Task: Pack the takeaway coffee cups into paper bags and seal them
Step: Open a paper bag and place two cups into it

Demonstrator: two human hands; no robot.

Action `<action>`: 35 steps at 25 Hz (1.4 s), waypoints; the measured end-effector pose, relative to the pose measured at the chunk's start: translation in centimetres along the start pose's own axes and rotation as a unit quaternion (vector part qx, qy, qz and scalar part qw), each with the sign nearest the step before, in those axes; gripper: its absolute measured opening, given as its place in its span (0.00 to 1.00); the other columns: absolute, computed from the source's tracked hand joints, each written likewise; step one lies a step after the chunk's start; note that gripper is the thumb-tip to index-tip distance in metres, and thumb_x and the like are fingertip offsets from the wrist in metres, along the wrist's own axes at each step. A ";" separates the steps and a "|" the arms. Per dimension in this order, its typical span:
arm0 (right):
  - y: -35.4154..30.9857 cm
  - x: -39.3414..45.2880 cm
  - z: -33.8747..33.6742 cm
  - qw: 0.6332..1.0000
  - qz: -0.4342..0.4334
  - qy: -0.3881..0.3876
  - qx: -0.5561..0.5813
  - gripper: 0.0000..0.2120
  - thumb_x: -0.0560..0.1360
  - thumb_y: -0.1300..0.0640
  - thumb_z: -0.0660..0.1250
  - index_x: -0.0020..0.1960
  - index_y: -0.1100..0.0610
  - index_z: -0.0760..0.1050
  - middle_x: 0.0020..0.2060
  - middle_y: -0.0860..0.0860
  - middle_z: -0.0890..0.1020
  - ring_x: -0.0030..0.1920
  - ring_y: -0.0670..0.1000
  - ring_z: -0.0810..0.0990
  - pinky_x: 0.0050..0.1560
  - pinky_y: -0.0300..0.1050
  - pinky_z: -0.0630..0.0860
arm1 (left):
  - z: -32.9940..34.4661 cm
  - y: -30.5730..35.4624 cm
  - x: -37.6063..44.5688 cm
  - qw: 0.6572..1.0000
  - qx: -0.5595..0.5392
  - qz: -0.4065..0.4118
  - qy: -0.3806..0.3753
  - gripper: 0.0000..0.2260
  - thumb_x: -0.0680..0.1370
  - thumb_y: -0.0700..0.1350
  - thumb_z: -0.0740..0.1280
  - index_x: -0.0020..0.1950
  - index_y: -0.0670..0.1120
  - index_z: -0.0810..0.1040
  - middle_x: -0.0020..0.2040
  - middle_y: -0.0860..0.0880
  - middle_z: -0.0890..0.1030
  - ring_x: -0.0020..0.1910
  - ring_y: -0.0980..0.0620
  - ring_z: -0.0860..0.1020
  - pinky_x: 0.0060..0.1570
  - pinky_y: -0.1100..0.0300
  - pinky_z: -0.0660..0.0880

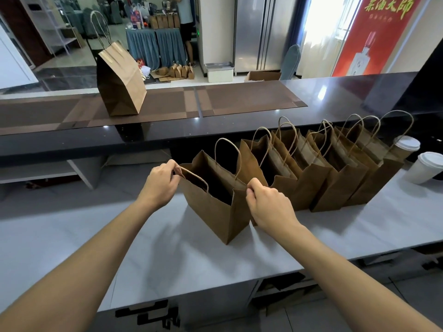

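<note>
An open brown paper bag stands on the white counter in front of me. My left hand pinches the bag's left rim near a twine handle. My right hand pinches its right rim. The bag's mouth is held wide and its inside looks dark. Behind it to the right stands a row of several open paper bags with twine handles. Two white lidded coffee cups stand at the far right of the counter. A folded-shut paper bag stands on the raised dark ledge.
The dark raised ledge with brown placemats runs across behind the counter. Beyond it are a steel fridge, a red poster, a draped table with more bags, and a person standing by it.
</note>
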State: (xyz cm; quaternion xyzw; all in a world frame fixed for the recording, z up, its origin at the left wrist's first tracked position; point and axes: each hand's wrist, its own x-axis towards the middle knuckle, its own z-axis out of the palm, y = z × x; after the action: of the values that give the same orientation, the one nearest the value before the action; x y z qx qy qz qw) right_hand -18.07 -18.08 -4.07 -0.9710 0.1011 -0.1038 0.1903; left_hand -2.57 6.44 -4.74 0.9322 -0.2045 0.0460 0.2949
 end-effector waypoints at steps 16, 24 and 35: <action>-2.4 -0.1 1.6 0.972 0.119 0.009 0.205 0.08 0.81 0.47 0.67 0.56 0.50 0.73 0.45 0.47 0.81 0.42 0.44 0.79 0.38 0.34 0.74 | -0.4 -0.1 -6.7 0.990 -0.099 -0.060 0.083 0.11 0.82 0.52 0.66 0.43 0.47 0.77 0.48 0.50 0.77 0.45 0.57 0.77 0.41 0.68 0.71; -3.1 -0.5 1.2 0.964 0.146 -0.041 0.220 0.18 0.82 0.58 0.66 0.71 0.49 0.71 0.56 0.51 0.82 0.47 0.47 0.81 0.47 0.40 0.82 | -1.4 0.2 -6.8 0.991 -0.115 -0.051 -0.049 0.13 0.80 0.40 0.66 0.61 0.54 0.80 0.66 0.51 0.74 0.64 0.54 0.71 0.60 0.59 0.71; -3.0 -2.8 -0.6 0.957 0.142 -0.142 0.209 0.38 0.80 0.64 0.67 0.82 0.46 0.53 0.80 0.50 0.62 0.71 0.56 0.73 0.67 0.53 0.77 | -1.9 0.2 -9.5 0.978 -0.139 -0.064 -0.143 0.35 0.79 0.38 0.66 0.82 0.55 0.55 0.81 0.52 0.59 0.78 0.49 0.61 0.68 0.53 0.69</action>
State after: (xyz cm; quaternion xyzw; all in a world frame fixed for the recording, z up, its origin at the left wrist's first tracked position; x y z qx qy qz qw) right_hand -20.45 -14.88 -2.82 -0.8902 0.1857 0.0442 0.4138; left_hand -11.29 10.69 -5.04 0.8902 -0.1883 -0.1354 0.3922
